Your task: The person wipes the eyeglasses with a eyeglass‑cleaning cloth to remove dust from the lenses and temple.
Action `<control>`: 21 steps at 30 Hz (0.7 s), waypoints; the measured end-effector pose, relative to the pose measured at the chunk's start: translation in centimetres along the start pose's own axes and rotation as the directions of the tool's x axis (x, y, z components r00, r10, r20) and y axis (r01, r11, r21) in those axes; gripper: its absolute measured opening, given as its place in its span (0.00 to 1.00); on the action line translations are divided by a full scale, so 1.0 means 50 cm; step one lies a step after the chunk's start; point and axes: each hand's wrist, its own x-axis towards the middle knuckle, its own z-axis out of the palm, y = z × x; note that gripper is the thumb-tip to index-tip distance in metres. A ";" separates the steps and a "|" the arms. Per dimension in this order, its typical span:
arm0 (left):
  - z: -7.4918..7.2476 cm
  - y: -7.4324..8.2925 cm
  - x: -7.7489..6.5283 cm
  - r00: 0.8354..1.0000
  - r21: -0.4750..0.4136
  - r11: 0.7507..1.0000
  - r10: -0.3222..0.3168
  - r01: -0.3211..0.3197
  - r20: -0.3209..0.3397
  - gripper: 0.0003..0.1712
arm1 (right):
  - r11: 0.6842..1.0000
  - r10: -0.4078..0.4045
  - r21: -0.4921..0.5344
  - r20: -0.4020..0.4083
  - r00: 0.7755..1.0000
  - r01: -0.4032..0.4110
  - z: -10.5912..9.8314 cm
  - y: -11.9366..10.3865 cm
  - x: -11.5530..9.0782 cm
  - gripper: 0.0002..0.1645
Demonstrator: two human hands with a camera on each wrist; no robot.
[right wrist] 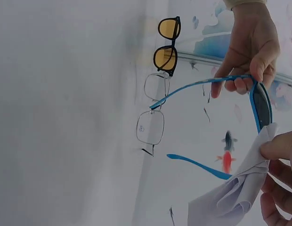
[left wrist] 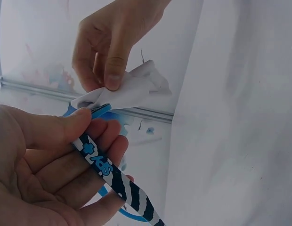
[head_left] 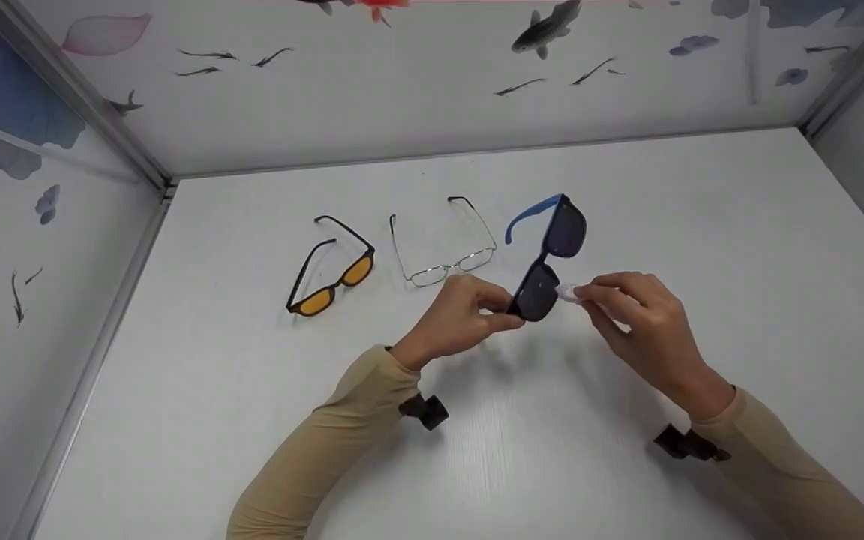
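My left hand (head_left: 456,315) has its fingers curled round one temple end of the blue-armed sunglasses (head_left: 548,259), holding them tilted just above the white surface (head_left: 214,360). My right hand (head_left: 638,319) pinches a white cleaning cloth (head_left: 568,293) against the near dark lens, wrist angled in from the right. Yellow-lens glasses (head_left: 332,266) and wire-frame glasses (head_left: 443,244) lie on the surface to the left.

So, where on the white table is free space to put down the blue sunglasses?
The table is bare right of the blue sunglasses, up to the right wall. It is also bare in front, between the two sleeves, and at the far left before the wall. It is crowded in the middle: the yellow-lens glasses and wire-frame glasses lie beside the hands.
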 end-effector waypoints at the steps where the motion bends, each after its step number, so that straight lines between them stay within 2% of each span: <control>1: 0.000 -0.001 -0.001 1.000 0.000 1.000 0.000 0.000 0.002 0.06 | 1.000 0.028 0.009 -0.013 1.000 -0.028 -0.003 0.004 0.000 0.20; 5: -0.001 -0.005 -0.003 1.000 0.013 1.000 -0.003 0.002 0.008 0.06 | 0.993 0.112 0.029 -0.049 0.992 -0.111 -0.015 0.018 0.005 0.22; 13: 0.003 -0.004 -0.005 0.999 0.071 0.997 0.011 -0.015 0.051 0.05 | 0.971 0.233 0.072 -0.088 0.969 -0.227 -0.027 0.042 0.043 0.16; 17: 0.006 0.000 -0.006 0.997 0.097 0.995 0.021 -0.029 0.080 0.04 | 0.968 0.247 0.062 -0.081 0.966 -0.242 -0.033 0.053 0.066 0.14; 21: 0.009 0.005 -0.006 0.993 0.130 0.991 0.008 -0.023 0.114 0.03 | 0.980 0.200 0.015 -0.016 0.980 -0.199 -0.037 0.064 0.088 0.12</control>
